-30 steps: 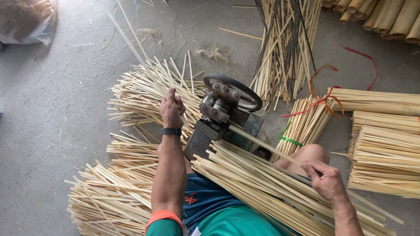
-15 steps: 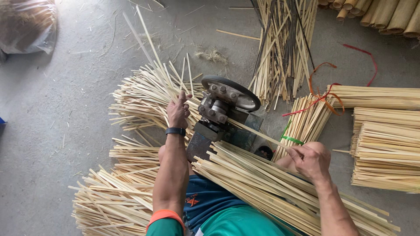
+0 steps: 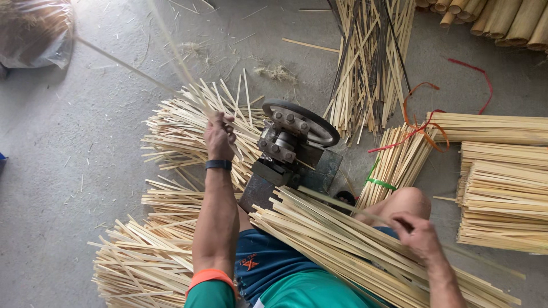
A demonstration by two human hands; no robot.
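Observation:
My left hand (image 3: 219,134) is closed on thin bamboo slivers (image 3: 171,63) that blur upward to the left, just left of a small metal splitting machine (image 3: 288,145) with a dark wheel. My right hand (image 3: 415,231) pinches a single bamboo strip (image 3: 342,201) that runs toward the machine's near side. That hand rests over a thick bundle of bamboo strips (image 3: 342,251) lying across my lap. A black band sits on my left wrist.
Piles of split slivers (image 3: 171,217) spread on the concrete floor to the left. Tied bundles of strips (image 3: 502,194) lie at the right, darker strips (image 3: 371,63) at the top, bamboo poles (image 3: 502,17) in the far corner, a plastic sack (image 3: 34,28) upper left.
My left hand has pulled slivers out of the machine and swung them up and left. My right hand has moved down along the bundle and taken hold of a strip.

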